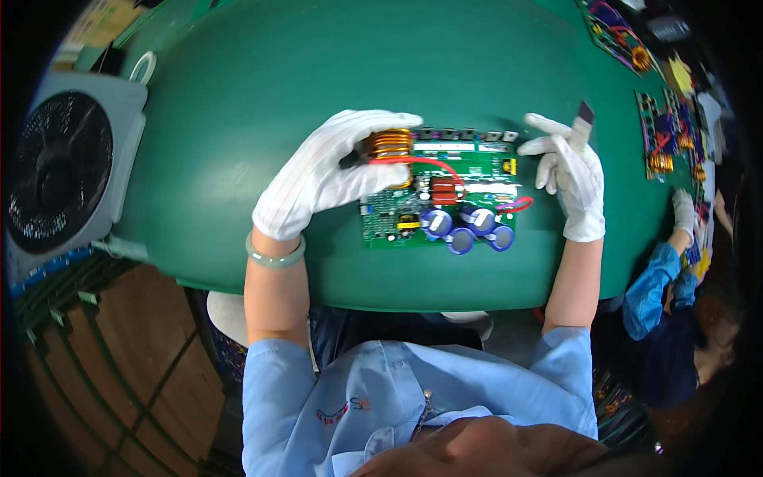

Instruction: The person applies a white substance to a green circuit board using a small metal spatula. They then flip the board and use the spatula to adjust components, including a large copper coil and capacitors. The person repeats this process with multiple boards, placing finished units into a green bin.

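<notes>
A green circuit board [469, 167] lies on the table in front of me. My left hand [322, 175], in a white glove, curves around the copper-wound coil [391, 147] at the board's left end, fingers on the far side and thumb on the near side. A red wire [441, 165] runs from beside that hand across the board. Several blue capacitors [461, 240] stand along the near edge. Right of the board, my gloved right hand [568, 171] is raised, its fingers partly spread. A flat grey strip with a dark tip [583, 125] sticks up from it; its lower end is hidden in the glove.
A grey fan [60, 171] stands left of the green table [358, 63]. More boards with coils lie at the far right, such as one board [616, 36] in the corner. Another person's gloved hand [683, 213] and blue sleeve [648, 290] are at the right edge.
</notes>
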Tool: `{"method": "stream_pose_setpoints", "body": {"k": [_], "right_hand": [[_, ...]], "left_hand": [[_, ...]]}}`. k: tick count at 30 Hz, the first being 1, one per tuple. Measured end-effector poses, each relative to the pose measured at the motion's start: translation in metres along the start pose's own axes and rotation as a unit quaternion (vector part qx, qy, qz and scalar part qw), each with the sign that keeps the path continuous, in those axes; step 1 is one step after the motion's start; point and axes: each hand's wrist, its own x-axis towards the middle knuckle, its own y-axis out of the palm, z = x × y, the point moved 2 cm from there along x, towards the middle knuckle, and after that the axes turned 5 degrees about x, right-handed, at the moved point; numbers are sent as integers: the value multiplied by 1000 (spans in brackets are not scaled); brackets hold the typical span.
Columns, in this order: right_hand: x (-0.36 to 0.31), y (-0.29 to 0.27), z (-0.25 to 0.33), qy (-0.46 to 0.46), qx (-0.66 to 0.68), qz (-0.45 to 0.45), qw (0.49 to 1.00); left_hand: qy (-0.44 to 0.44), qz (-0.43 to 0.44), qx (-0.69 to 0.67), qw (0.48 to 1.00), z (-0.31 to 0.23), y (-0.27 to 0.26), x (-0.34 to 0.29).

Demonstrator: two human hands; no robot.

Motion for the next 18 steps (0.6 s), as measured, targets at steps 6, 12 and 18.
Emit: {"method": "stream_pose_setpoints", "body": {"k": [6, 12, 18], "right_hand": [[13, 5, -18, -7, 3, -13, 1000], [14, 8, -17, -17, -46, -26, 998], [15, 12, -19, -30, -43, -37, 998]], "left_hand": [[42, -99, -11, 994, 18, -7, -8], [-3, -135, -80, 988, 15, -8, -9], [-88, -118, -143, 979, 21, -15, -12]]}}
